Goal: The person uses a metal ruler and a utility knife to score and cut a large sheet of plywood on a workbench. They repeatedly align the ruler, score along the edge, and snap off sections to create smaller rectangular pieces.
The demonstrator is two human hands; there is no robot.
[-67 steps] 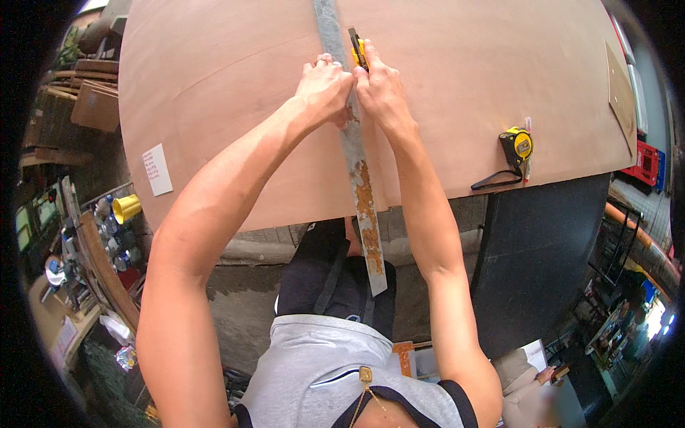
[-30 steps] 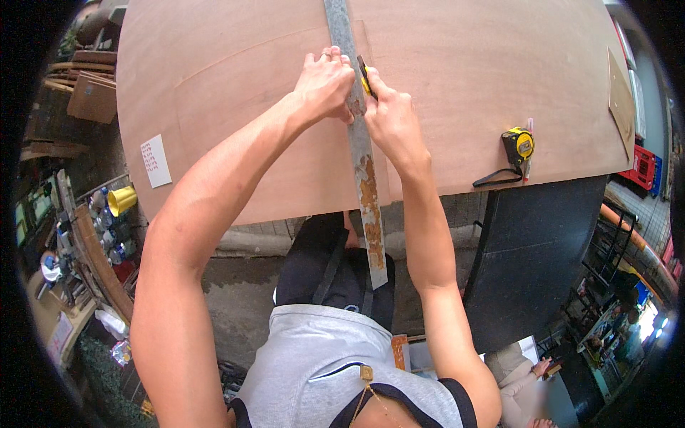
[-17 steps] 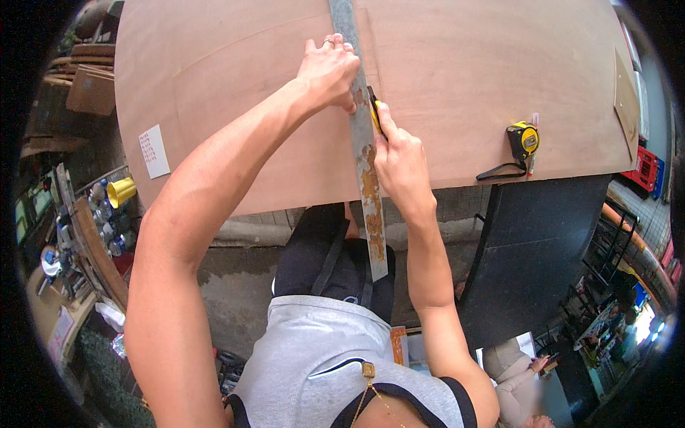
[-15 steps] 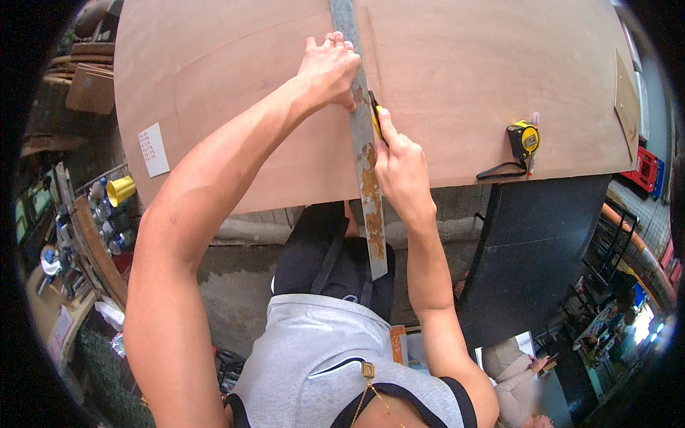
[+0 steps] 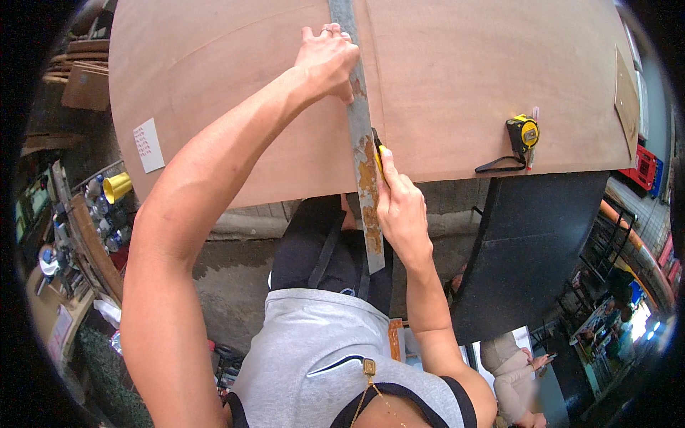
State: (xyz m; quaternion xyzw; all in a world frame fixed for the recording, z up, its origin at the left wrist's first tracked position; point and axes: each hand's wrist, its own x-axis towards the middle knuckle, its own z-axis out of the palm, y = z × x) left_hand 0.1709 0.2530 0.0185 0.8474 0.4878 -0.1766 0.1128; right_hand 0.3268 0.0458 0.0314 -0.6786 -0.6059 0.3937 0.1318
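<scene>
Plywood sheet: broad, pale pinkish-brown sheet (image 5: 464,78), its near edge bowed by the lens.
Metal bar: long, grey, rust-patched bar (image 5: 362,121), lying across the sheet and past the middle of its near edge, the near end over the person's thighs.
Left hand: hand (image 5: 327,63) presses on the bar well in from the near edge, fingers bent, ring on one; how tightly it closes cannot be told.
Right hand: hand (image 5: 403,207) is wrapped around the knife, forefinger stretched along the handle, at the near edge.
Knife: yellow-and-black cutter (image 5: 379,154), along the bar's right side, blade end toward the far edge; whether the tip enters the sheet cannot be told.
Tape measure: yellow-and-black case (image 5: 524,133), near the sheet's right near corner, black strap trailing left; pen (image 5: 535,114) close against it.
Card: white, red handwriting (image 5: 148,146), by the left edge.
Yellow cup: tilted (image 5: 118,187), off the left near corner; contents not visible.
Bottles: cluster (image 5: 107,214) just below the cup; fill too small to tell.
Red box-like item: beyond the right near corner (image 5: 643,164), blue one beside it; insides hidden.
Black panel: large, dark (image 5: 542,242), below the near edge, right side.
Co-worker: light-clothed person (image 5: 510,378), lower right.
</scene>
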